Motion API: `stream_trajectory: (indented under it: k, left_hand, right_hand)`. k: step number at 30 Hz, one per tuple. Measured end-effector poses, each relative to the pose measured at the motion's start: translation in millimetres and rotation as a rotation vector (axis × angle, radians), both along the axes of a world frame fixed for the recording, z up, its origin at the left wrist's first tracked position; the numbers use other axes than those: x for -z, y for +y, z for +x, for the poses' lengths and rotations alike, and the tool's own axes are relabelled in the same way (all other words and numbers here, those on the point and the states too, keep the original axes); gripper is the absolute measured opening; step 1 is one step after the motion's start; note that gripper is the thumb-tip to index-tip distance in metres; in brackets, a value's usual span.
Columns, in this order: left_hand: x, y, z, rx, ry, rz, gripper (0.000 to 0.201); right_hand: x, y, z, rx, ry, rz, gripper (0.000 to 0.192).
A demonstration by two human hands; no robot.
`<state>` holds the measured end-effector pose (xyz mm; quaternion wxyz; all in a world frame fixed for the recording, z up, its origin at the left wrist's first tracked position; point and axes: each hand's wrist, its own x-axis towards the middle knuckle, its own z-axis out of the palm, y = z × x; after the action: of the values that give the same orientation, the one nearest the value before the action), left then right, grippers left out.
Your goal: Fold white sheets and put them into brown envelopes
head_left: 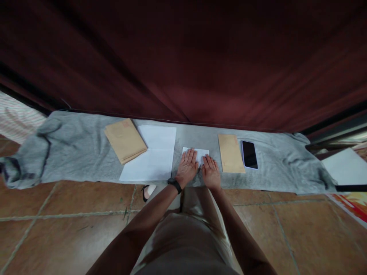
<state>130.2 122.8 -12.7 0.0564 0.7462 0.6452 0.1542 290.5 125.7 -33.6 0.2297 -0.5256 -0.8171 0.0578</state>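
Note:
A small folded white sheet of paper point(202, 153) lies on the grey cloth in front of me, partly covered by both hands. My left hand point(187, 165), with a dark band on its wrist, rests flat on the paper's left part with fingers stretched out. Flat at the paper's right edge lies my right hand point(210, 172), its fingers also extended. To the left, larger white sheets point(157, 160) are spread, with a stack of brown envelopes point(126, 141) overlapping them. On the right is a single brown envelope point(231, 153).
A phone point(249, 154) lies beside the single envelope. The narrow surface is covered by a grey cloth point(77, 152), bunched at its left end. A dark red curtain point(183, 68) hangs behind it. Brown floor tiles point(86, 233) show below.

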Motion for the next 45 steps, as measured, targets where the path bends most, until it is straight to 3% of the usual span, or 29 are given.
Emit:
stream_trajectory:
  k: [7,18,29,45]
  left_hand:
    - [-5.4,-4,-9,0.003,0.037,-0.023,0.061]
    - [-9.8,-6,-9,0.056,0.123,-0.071,0.066]
    - [-5.0,-5,-9,0.038,0.07,-0.056,0.062]
    - [4.9,-9,-21,-0.15,-0.018,-0.012,0.062]
  right_hand:
    - [-4.2,2,0,-0.005,0.052,-0.028,0.049]
    - [-14.4,18,-39,-0.161,0.048,-0.114,0.052]
    - [-6.1,18,-20,-0.09,-0.048,-0.014,0.049]
    - [2.5,16,3,0.017,-0.082,0.048,0.055]
